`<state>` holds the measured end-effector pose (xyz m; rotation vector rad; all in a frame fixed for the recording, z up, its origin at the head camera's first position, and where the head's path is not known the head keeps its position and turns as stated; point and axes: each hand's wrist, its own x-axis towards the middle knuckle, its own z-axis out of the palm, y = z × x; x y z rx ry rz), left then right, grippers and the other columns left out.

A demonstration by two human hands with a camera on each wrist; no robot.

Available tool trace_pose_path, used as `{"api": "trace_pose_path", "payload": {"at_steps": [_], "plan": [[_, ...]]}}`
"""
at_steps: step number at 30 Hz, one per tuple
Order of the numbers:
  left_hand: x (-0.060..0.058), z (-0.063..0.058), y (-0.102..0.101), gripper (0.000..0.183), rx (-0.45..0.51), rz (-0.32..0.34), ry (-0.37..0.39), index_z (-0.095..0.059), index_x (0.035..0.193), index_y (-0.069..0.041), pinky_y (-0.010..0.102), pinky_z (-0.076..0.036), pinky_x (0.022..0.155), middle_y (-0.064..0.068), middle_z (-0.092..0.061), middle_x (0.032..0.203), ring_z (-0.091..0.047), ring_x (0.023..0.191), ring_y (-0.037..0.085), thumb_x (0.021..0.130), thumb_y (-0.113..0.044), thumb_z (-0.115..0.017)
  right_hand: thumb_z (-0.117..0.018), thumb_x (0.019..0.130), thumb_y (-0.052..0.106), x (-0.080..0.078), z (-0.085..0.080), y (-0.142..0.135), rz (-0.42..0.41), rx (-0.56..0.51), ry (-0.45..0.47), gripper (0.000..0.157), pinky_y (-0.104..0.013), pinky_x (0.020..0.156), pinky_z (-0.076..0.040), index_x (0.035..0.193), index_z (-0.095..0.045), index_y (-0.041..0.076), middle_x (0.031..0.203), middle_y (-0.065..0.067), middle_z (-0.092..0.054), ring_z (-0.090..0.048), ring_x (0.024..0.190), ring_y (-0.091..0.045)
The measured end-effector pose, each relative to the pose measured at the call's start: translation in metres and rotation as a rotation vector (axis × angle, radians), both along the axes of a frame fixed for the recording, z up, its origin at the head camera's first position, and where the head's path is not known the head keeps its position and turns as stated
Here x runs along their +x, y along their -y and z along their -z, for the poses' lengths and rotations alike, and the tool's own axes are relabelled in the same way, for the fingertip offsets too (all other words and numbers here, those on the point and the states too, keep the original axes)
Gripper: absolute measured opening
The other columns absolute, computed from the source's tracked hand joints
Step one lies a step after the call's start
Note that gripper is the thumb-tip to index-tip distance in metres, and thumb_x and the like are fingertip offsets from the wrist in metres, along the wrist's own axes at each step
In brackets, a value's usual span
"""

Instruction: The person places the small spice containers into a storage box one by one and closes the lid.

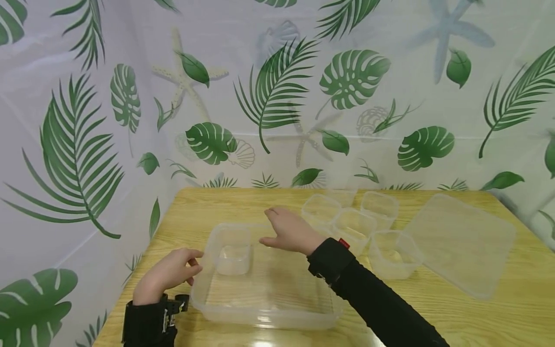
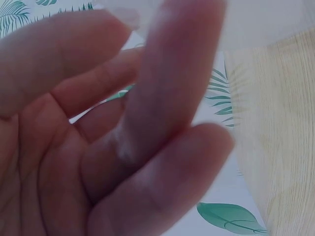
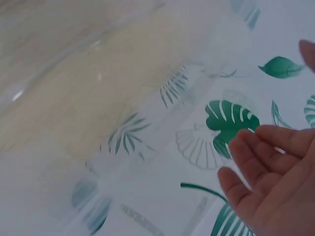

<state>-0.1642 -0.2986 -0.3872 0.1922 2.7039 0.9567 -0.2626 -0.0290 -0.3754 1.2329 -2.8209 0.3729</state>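
A large clear plastic box stands on the wooden table, its wall see-through. Inside, at its back left corner, sits a small clear container. My left hand is beside the box's left wall with loosely bent fingers, holding nothing; the left wrist view shows its fingers close up against the pale plastic. Over the far part of the box hovers my right hand, thumb and fingers apart. In the right wrist view that hand is empty, fingers relaxed.
Several small clear containers stand grouped right of the box, partly behind my right forearm. A flat translucent lid lies at the table's right. A leaf-patterned sheet rises behind the table and along its left.
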Motion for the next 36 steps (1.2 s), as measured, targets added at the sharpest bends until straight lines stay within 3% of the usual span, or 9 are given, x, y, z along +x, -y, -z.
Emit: {"api": "trace_pose_path", "payload": {"at_steps": [6, 18, 29, 36], "plan": [[0.0, 0.001, 0.0, 0.042, -0.006, 0.001, 0.002, -0.046, 0.124, 0.009, 0.031, -0.043, 0.058, 0.005, -0.056, 0.083, -0.056, 0.06, 0.017, 0.088, -0.01, -0.053, -0.059, 0.084, 0.036, 0.005, -0.011, -0.033, 0.149, -0.05, 0.001, 0.066, -0.042, 0.093, -0.036, 0.127, -0.041, -0.011, 0.124, -0.026, -0.046, -0.044, 0.116, -0.037], [0.001, 0.0, 0.003, 0.043, -0.005, 0.014, 0.013, -0.045, 0.126, 0.01, 0.031, -0.043, 0.06, 0.004, -0.055, 0.083, -0.056, 0.061, 0.017, 0.089, -0.011, -0.052, -0.058, 0.085, 0.029, 0.015, -0.023, -0.094, 0.342, -0.152, 0.031, 0.065, -0.048, 0.092, -0.034, 0.127, -0.036, -0.016, 0.124, -0.033, -0.041, -0.041, 0.115, -0.045], [0.0, -0.002, 0.003, 0.043, 0.006, 0.027, 0.014, -0.044, 0.126, 0.01, 0.031, -0.043, 0.061, 0.006, -0.055, 0.085, -0.056, 0.062, 0.017, 0.089, -0.011, -0.051, -0.06, 0.083, 0.033, 0.036, -0.006, -0.145, 0.469, -0.192, 0.04, 0.072, -0.054, 0.092, -0.031, 0.124, -0.034, -0.021, 0.123, -0.039, -0.038, -0.035, 0.115, -0.051], [-0.001, -0.001, 0.002, 0.044, 0.002, 0.028, 0.013, -0.044, 0.127, 0.01, 0.032, -0.043, 0.061, 0.008, -0.055, 0.086, -0.057, 0.063, 0.019, 0.089, -0.011, -0.051, -0.064, 0.078, 0.037, 0.045, 0.008, -0.172, 0.549, -0.155, -0.033, 0.078, -0.055, 0.087, -0.035, 0.121, -0.038, -0.022, 0.117, -0.041, -0.042, -0.04, 0.107, -0.053]]}}
